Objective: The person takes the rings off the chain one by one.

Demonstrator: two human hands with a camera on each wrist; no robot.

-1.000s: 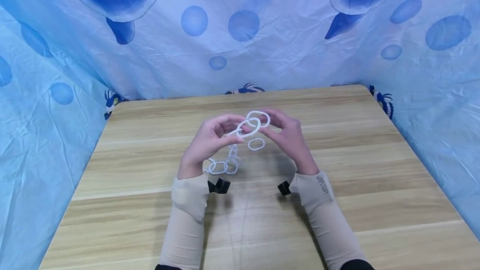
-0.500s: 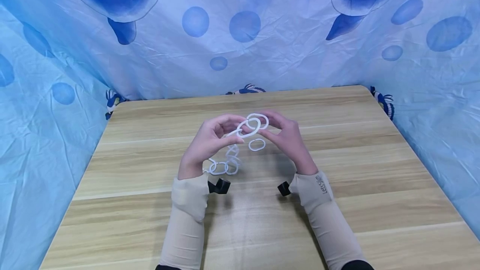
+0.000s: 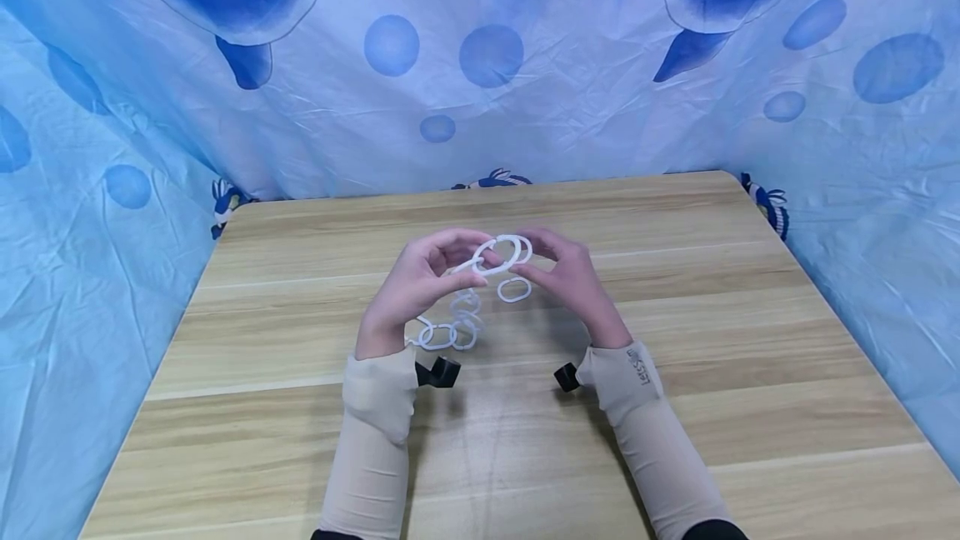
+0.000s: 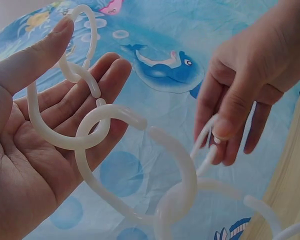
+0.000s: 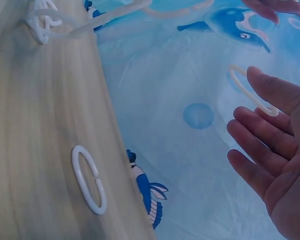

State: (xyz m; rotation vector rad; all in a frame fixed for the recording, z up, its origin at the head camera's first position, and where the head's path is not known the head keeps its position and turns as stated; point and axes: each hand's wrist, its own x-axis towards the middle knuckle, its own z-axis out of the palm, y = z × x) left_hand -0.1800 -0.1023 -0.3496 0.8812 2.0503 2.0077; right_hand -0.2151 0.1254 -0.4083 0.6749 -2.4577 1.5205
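Observation:
My left hand (image 3: 408,286) pinches a white plastic chain link (image 3: 497,272) between thumb and fingers, above the middle of the table. More joined links (image 4: 135,220) hang from it in the left wrist view. My right hand (image 3: 573,286) faces it and pinches one white oval link (image 5: 250,94) between thumb and fingertips. In the head view the two hands' links overlap; whether they are hooked together cannot be told. The lower chain (image 3: 437,336) reaches down beside the left wrist, part of it hidden by that hand.
A single loose link (image 3: 513,289) lies on the wooden table (image 3: 750,340) below the hands. Small black cameras (image 3: 444,372) stick out from both wrists. Blue curtains (image 3: 480,132) with whale prints stand behind the table and at its sides.
My right hand has shifted slightly left and down, so its link overlaps the left hand's link more. The hanging links swing a little. My left hand stays almost still.

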